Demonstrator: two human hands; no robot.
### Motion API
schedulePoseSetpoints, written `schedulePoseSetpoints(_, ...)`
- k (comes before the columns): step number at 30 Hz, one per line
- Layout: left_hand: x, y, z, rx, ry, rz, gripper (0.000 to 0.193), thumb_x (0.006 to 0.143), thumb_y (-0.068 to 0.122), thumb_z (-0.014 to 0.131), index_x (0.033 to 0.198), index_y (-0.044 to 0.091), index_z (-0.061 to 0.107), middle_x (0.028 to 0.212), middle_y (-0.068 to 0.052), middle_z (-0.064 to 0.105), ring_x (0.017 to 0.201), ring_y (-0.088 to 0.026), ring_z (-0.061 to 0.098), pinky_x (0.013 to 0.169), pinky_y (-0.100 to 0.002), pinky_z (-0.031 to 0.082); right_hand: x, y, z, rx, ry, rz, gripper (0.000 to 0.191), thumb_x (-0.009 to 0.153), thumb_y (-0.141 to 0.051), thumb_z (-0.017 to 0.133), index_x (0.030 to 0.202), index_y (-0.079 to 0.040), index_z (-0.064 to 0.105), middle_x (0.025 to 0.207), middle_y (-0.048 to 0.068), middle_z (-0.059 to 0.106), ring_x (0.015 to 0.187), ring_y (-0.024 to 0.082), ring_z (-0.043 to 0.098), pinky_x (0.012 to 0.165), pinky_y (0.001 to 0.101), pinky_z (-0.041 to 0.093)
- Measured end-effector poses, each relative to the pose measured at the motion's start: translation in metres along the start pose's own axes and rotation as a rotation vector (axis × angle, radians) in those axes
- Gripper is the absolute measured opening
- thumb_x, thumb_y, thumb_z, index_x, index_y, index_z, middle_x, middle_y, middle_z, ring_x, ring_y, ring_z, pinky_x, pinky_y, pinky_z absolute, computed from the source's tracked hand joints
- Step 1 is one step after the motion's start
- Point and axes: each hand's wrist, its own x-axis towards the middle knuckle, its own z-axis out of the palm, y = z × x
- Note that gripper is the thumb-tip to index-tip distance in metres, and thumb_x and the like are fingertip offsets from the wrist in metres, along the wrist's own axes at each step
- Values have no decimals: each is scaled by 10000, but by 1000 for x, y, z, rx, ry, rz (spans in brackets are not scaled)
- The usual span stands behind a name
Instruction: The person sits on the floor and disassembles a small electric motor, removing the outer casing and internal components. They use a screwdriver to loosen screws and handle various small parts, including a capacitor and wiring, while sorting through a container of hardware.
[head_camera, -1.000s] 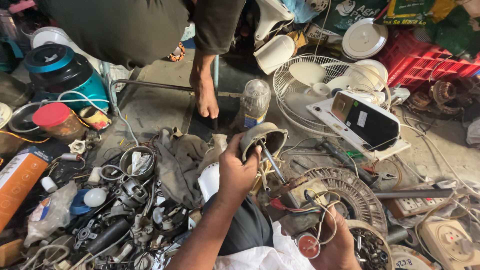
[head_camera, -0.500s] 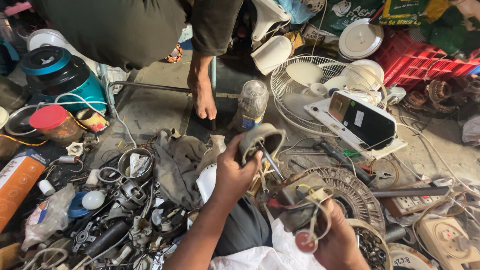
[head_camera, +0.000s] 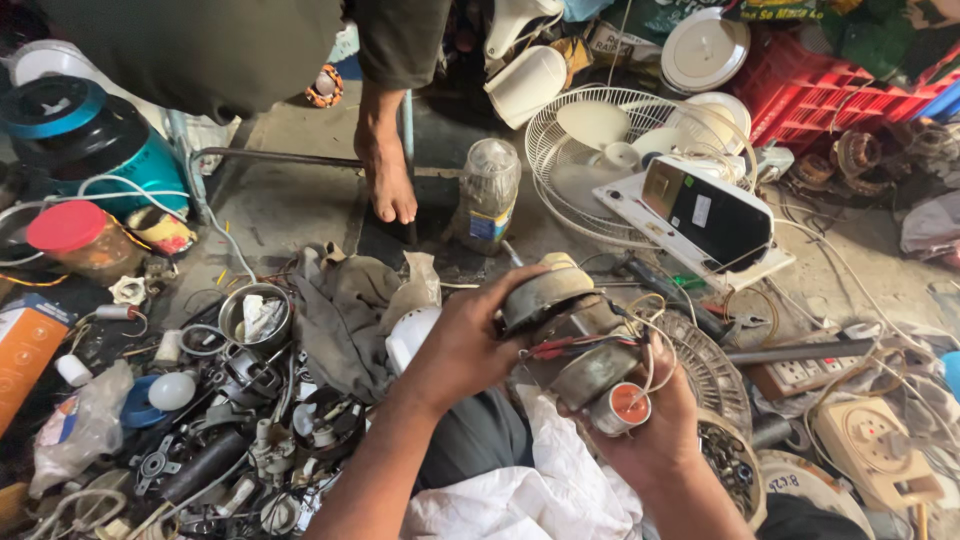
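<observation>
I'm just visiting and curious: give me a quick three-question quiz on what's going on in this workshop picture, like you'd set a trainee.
1. True or false: both the left hand and the right hand are on the fan motor.
2. What lies directly behind the motor, on the floor? A) a white fan grille B) a bicycle wheel C) a wooden ladder
3. Fill in: the bare foot of another person stands beside a plastic ____.

Key:
1. True; the left grips the motor's metal housing from the side, the right supports it from below, by the wires and an orange-capped part.
2. A
3. bottle
</observation>
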Motion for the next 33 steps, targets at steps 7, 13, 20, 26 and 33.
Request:
schedulePoseSetpoints(7, -17, -20, 11, -30, 350, 489, 717, 795, -49, 709, 1467, 62, 485, 1410, -202, 578, 1325, -320, 589, 1114, -448, 476, 8, -3, -2, -56, 230, 61, 454, 923, -499, 616, 1131, -97, 657, 1076, 112, 730, 1003, 309, 699, 873, 527, 565)
schedulePoseSetpoints(13, -61, -29, 65, 359, 676, 507, 523, 777, 36, 720, 1283, 56, 587, 1311, -217, 528, 1197, -412, 560, 1013, -474, 470, 15, -13, 3, -77, 38, 32, 491, 974, -450, 596, 1214, -26, 659, 1123, 145, 736, 1043, 314, 693, 970, 510, 516)
schedulePoseSetpoints(20, -60, -39, 73, 250, 584, 563, 269, 897, 93, 779, 1116, 63, 625, 1146, -136, 638, 1072, -328, 642, 918, -422, 511, 15, -18, 5, -99, -17, 31, 500, 979, -452, 576, 1103, 22, 680, 935, 210, 753, 855, 390, 721, 852, 525, 554)
schedulePoseSetpoints(26, -65, -39, 67, -6, 416, 453, 210, 960, 115, 693, 1147, 22, 675, 1103, -138, 718, 1016, -302, 735, 864, -380, 581, 14, -15, 10, -65, 33, 16, 461, 1058, -436, 510, 1149, -7, 651, 939, 186, 739, 816, 372, 709, 752, 513, 557)
schedulePoseSetpoints(33, -13, -12, 5, 10, 459, 539, 374, 1077, 220, 533, 1374, -6, 553, 1345, -228, 565, 1214, -353, 610, 1010, -390, 510, 8, -6, 28, -85, 190, 57, 446, 971, -397, 499, 1123, -5, 647, 962, 200, 724, 829, 371, 704, 757, 536, 578)
